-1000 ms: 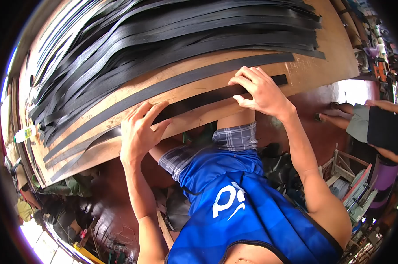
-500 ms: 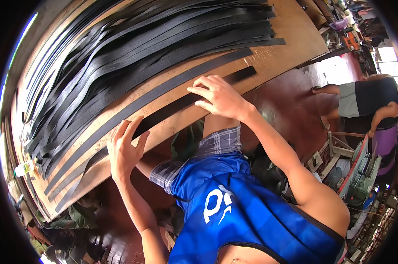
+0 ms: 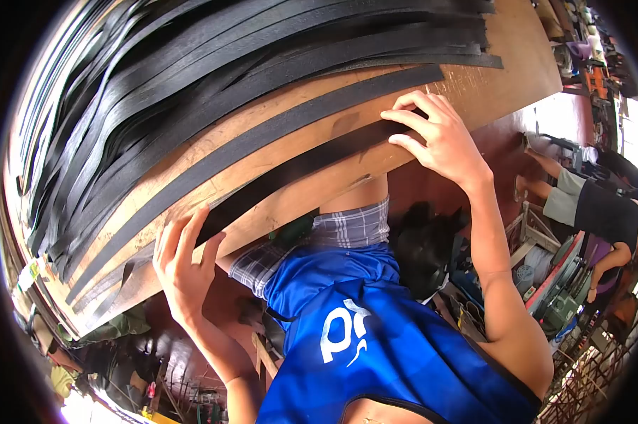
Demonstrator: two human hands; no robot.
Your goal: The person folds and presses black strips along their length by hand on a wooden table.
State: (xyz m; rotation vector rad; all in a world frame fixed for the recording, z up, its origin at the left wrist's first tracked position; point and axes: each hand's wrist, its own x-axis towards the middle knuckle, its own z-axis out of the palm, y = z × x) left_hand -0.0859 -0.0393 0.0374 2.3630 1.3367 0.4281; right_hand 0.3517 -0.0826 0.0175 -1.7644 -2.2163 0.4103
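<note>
A long black strip (image 3: 297,167) lies along the near edge of the wooden table (image 3: 523,92). My right hand (image 3: 435,134) is at its right part, thumb and fingers closed about the strip's two edges. Around the left part of the same strip are the fingers and thumb of my left hand (image 3: 188,261); beyond that hand the strip runs on, thin and twisted. A second black strip (image 3: 262,131) lies flat just behind, parallel to it. Further back is a thick pile of black strips (image 3: 262,49).
Another person (image 3: 601,205) in a dark top stands at the right. Near them is a wooden frame (image 3: 527,233) with assorted items. A small bottle (image 3: 29,274) sits at the table's left edge. Dark items lie on the floor below.
My hands have moved further apart along the strip, my right hand toward its right end and my left hand toward the left. The camera view has shifted.
</note>
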